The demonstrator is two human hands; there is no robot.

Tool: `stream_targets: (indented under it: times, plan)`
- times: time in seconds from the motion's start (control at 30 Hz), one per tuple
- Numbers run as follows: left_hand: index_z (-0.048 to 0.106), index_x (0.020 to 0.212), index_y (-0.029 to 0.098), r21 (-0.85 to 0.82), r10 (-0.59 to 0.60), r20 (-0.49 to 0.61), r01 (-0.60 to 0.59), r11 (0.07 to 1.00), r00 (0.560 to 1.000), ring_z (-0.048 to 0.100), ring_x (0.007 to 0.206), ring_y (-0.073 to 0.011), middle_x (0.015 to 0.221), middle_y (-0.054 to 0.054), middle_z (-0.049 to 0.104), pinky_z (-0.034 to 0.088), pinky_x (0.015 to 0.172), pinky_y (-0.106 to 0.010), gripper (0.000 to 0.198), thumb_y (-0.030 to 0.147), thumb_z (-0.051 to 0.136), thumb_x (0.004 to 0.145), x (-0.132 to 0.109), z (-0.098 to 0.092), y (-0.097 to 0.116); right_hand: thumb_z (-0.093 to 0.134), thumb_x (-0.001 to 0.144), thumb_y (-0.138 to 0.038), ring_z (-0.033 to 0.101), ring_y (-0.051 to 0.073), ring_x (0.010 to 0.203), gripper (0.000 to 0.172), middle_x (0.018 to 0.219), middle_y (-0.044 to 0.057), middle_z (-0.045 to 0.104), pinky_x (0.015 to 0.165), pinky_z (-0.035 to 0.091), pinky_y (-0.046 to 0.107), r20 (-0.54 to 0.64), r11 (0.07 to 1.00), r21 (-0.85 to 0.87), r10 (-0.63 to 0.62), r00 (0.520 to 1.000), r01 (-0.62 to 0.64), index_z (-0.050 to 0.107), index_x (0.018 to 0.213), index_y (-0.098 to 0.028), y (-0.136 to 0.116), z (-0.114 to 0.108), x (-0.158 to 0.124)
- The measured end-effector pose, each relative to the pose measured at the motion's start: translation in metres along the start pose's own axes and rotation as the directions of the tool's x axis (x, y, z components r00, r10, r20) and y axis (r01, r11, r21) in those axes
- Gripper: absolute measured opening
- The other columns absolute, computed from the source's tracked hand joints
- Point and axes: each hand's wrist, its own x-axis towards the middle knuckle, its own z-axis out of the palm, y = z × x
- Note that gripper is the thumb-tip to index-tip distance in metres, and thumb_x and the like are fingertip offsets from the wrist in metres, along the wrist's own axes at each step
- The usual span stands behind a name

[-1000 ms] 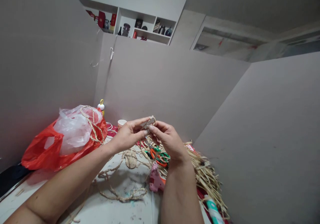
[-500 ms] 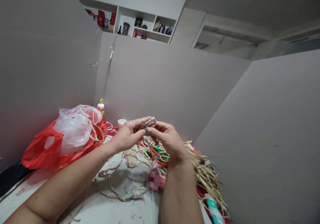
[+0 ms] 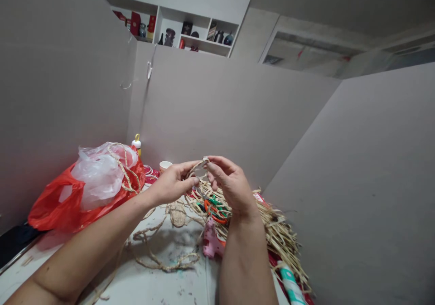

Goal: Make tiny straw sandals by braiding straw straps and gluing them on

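On the high shelf point(image 3: 157, 24): lettering on the red box point(image 3: 135, 24) is too small to read.
Left hand point(image 3: 171, 183): thumb and fingers clamped on the braided straw piece point(image 3: 195, 167).
Right hand point(image 3: 231, 185): thumb and fingers pinched at its upper right end.
Piece position: raised above the white table point(image 3: 159, 291), between both hands.
Change: thumbs, together half a second earlier, now stand apart; right thumb shifted upward.
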Motion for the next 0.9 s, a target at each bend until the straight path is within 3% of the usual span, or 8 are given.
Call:
stream_targets:
  times: [0.2, 0.4, 0.6, 0.73, 0.9]
  plan:
    - [0.061, 0.128, 0.02, -0.074, -0.032, 0.036, 0.035, 0.997, 0.999, 0.051, 0.062, -0.008, 0.095, -0.006, 0.067, 0.047, 0.057, -0.022, 0.048, 0.016, 0.06, 0.08, 0.001, 0.003, -0.002, 0.076, 0.075, -0.037, 0.043, 0.006, 0.044, 0.019, 0.054, -0.004, 0.056, 0.04, 0.036, 0.018, -0.1, 0.998, 0.04, -0.039, 0.994, 0.043, 0.071, 0.074, -0.019, 0.002, 0.0, 0.002]
    - [0.065, 0.123, 0.02, -0.149, -0.035, -0.113, 0.017, 0.989, 0.993, 0.053, 0.055, -0.0084, 0.082, -0.005, 0.068, 0.048, 0.053, -0.024, 0.041, 0.026, 0.065, 0.082, 0.001, 0.004, -0.006, 0.073, 0.076, -0.038, 0.051, 0.007, 0.047, 0.02, 0.064, -0.004, 0.059, 0.041, 0.041, 0.016, -0.104, 0.989, 0.147, 0.004, 0.995, 0.012, 0.064, 0.076, -0.02, -0.003, 0.001, 0.0]
    - [0.071, 0.115, 0.027, -0.117, -0.009, -0.181, -0.012, 0.993, 0.984, 0.054, 0.052, -0.0083, 0.088, -0.006, 0.073, 0.047, 0.05, -0.023, 0.032, 0.029, 0.065, 0.083, 0.001, 0.005, -0.009, 0.073, 0.073, -0.035, 0.051, 0.006, 0.045, 0.021, 0.064, -0.003, 0.062, 0.039, 0.043, 0.016, -0.136, 0.978, 0.207, 0.006, 0.991, 0.022, 0.059, 0.073, -0.02, -0.007, 0.005, 0.001]
    - [0.073, 0.11, 0.021, -0.129, -0.022, -0.261, -0.012, 0.992, 0.965, 0.054, 0.052, -0.0079, 0.08, -0.004, 0.072, 0.047, 0.05, -0.021, 0.03, 0.027, 0.067, 0.081, 0.001, 0.009, -0.006, 0.073, 0.074, -0.033, 0.053, 0.007, 0.046, 0.021, 0.073, 0.001, 0.071, 0.042, 0.046, 0.017, -0.143, 0.972, 0.234, 0.008, 0.99, 0.026, 0.057, 0.074, -0.02, -0.006, 0.004, 0.002]
    - [0.069, 0.088, 0.014, -0.225, -0.04, -0.393, -0.054, 0.973, 0.919, 0.058, 0.054, -0.0079, 0.069, 0.0, 0.066, 0.05, 0.054, -0.021, 0.016, 0.022, 0.072, 0.074, 0.0, 0.013, 0.001, 0.074, 0.074, -0.034, 0.057, 0.007, 0.046, 0.022, 0.071, -0.001, 0.07, 0.042, 0.046, 0.017, -0.105, 0.966, 0.258, 0.019, 0.994, 0.009, 0.056, 0.075, -0.02, -0.004, 0.005, 0.002]
